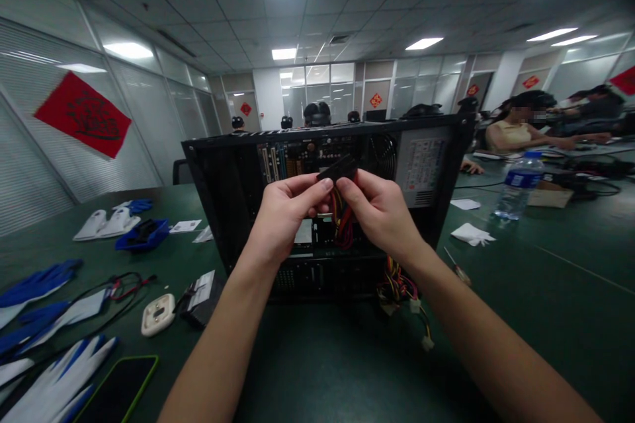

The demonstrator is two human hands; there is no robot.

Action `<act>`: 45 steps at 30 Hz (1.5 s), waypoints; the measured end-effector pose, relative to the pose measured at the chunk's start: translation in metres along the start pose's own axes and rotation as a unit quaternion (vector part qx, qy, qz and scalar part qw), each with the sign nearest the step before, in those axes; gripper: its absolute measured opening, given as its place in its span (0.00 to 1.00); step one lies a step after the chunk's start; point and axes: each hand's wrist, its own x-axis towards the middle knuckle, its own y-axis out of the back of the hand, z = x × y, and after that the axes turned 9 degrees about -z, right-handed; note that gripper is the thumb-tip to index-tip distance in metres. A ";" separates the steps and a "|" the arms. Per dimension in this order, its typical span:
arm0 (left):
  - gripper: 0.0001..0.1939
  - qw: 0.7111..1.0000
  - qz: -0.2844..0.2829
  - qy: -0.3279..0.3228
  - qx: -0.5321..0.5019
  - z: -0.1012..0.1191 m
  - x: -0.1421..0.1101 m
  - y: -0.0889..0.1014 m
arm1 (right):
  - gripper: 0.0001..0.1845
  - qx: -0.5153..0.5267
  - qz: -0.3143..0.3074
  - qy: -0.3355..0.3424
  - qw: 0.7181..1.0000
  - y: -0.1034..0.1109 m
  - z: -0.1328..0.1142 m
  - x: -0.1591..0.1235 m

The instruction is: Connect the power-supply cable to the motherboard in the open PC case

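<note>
An open black computer case [454, 165] stands in front of me, its inside facing me. Before its opening, both my hands hold a black cable connector [338, 169] between thumbs and fingers. My left hand [285, 211] pinches its left end, and my right hand [384, 211] grips the right end. Red, yellow and black wires [343, 231] hang below the fingers. Behind the hands are slots on a motherboard [282, 162], a round fan [383, 153] and a silver power supply [421, 168]. More power cables [397, 287] with white plugs spill over the case's lower edge.
Gloves [59, 370], a phone [119, 386], a beige square object [159, 314], a dark box-shaped part [203, 301] and a blue tray [143, 236] lie left. A water bottle [520, 188], crumpled tissue [471, 234] and screwdriver [461, 272] are right. People sit beyond.
</note>
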 end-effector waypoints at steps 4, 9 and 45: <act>0.13 1.000 -0.013 0.017 -0.007 0.000 0.001 0.005 | 0.15 -0.105 0.060 0.041 0.992 0.009 0.002 0.001; 0.12 0.997 -0.022 0.041 -0.062 0.000 0.004 0.010 | 0.18 -0.269 0.054 0.178 0.945 0.020 0.003 0.002; 0.15 0.959 -0.074 -0.012 0.275 -0.012 0.003 0.001 | 0.16 -0.408 -0.077 0.232 0.880 0.013 0.031 0.001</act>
